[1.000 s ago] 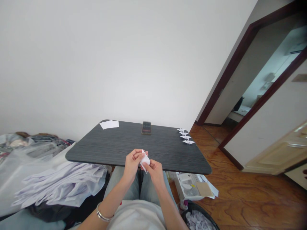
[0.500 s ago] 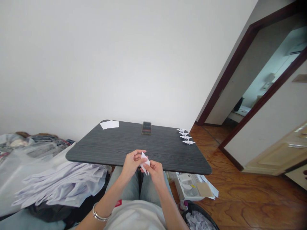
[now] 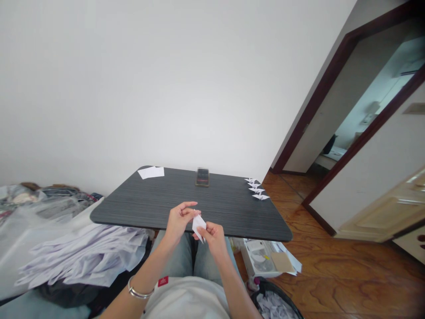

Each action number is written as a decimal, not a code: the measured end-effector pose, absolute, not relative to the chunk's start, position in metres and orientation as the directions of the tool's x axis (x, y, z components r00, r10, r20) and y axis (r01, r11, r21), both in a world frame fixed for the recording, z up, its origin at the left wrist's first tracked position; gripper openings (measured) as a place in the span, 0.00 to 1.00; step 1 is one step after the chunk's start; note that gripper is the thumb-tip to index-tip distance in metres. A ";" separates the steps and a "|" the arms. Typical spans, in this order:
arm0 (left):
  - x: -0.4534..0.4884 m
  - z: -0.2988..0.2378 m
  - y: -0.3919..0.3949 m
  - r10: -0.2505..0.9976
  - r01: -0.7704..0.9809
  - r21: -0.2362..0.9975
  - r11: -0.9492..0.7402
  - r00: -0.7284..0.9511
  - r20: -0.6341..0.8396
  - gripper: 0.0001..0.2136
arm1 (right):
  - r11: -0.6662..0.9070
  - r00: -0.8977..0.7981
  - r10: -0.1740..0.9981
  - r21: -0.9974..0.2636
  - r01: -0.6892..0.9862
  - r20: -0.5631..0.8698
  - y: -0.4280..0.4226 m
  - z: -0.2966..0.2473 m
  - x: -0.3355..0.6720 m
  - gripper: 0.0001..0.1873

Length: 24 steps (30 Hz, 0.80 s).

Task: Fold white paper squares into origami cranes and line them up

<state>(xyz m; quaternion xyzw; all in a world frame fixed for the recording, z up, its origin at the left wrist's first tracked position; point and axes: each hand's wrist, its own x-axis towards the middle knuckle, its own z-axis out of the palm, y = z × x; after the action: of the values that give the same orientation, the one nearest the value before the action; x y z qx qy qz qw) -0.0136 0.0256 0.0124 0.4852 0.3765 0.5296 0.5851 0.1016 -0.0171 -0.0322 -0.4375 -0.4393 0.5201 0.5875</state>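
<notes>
A small piece of white folded paper point(image 3: 198, 224), pointed at its lower end, is held between both hands just over the table's near edge. My right hand point(image 3: 214, 237) pinches its lower right side, thumb on top. The thumb and a finger of my left hand point(image 3: 179, 220) close on its upper tip, while the index finger stretches out above. Several white folded paper cranes point(image 3: 257, 189) stand in a row at the right end of the dark table point(image 3: 172, 190). White paper sheets point(image 3: 151, 172) lie at its far left corner.
A phone-like dark device point(image 3: 202, 177) stands at the table's back middle. Left of the table is a heap of white cloth or paper point(image 3: 89, 257). On the floor at right are a white box point(image 3: 255, 259) and a black bin point(image 3: 292, 301) holding crumpled paper.
My left hand has shifted slightly left and up, from the paper's side to its top tip. The paper has turned a little in my right hand, which stays nearly in place.
</notes>
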 end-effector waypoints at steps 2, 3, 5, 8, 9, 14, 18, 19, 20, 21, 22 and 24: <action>-0.016 0.013 0.028 0.990 -0.277 0.961 -0.027 0.124 0.063 0.18 | 0.067 0.072 0.996 -0.974 -0.218 0.053 -0.017 -0.033 0.101 0.13; -0.018 0.015 0.030 0.993 -0.292 0.956 -0.038 0.099 0.070 0.18 | 0.063 0.069 0.996 -0.974 -0.216 0.049 -0.017 -0.034 0.101 0.13; -0.022 0.018 0.034 0.994 -0.321 0.944 -0.082 0.038 0.099 0.19 | 0.056 0.066 0.997 -0.974 -0.219 0.043 -0.017 -0.035 0.100 0.13; -0.027 0.022 0.037 0.990 -0.335 0.933 -0.131 0.005 0.141 0.20 | 0.052 0.089 0.995 -0.972 -0.230 0.033 -0.015 -0.036 0.101 0.14; -0.028 0.023 0.037 0.990 -0.326 0.937 -0.126 0.021 0.141 0.20 | 0.056 0.104 0.994 -0.972 -0.230 0.033 -0.014 -0.035 0.101 0.14; -0.022 0.011 0.029 0.933 -0.179 0.984 0.008 0.355 0.057 0.16 | 0.083 0.144 0.988 -0.972 -0.222 0.052 -0.014 -0.032 0.104 0.17; -0.018 0.001 0.023 0.897 -0.099 0.995 0.001 0.439 0.042 0.10 | 0.044 0.131 0.991 -0.978 -0.205 0.017 -0.016 -0.030 0.103 0.19; -0.018 -0.001 0.022 0.905 -0.099 0.995 -0.016 0.421 0.057 0.10 | 0.046 0.126 0.992 -0.979 -0.196 0.021 -0.017 -0.029 0.103 0.19; -0.017 -0.002 0.022 0.914 -0.103 0.994 -0.029 0.401 0.068 0.10 | 0.052 0.120 0.992 -0.981 -0.186 0.029 -0.017 -0.029 0.102 0.19; -0.017 -0.002 0.023 0.922 -0.108 0.993 -0.038 0.380 0.076 0.11 | 0.058 0.111 0.993 -0.983 -0.176 0.039 -0.018 -0.027 0.102 0.19; -0.016 -0.003 0.023 0.929 -0.111 0.993 -0.043 0.362 0.081 0.12 | 0.064 0.100 0.994 -0.984 -0.167 0.048 -0.019 -0.026 0.103 0.18; -0.014 -0.004 0.024 0.941 -0.113 0.992 -0.053 0.327 0.088 0.14 | 0.071 0.078 0.995 -0.986 -0.150 0.060 -0.020 -0.024 0.104 0.18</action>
<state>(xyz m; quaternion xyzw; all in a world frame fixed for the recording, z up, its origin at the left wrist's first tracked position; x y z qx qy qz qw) -0.0144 0.0239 -0.0042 0.5681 0.3642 0.4516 0.5837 0.1037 -0.0198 -0.0240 -0.4614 -0.4577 0.5016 0.5710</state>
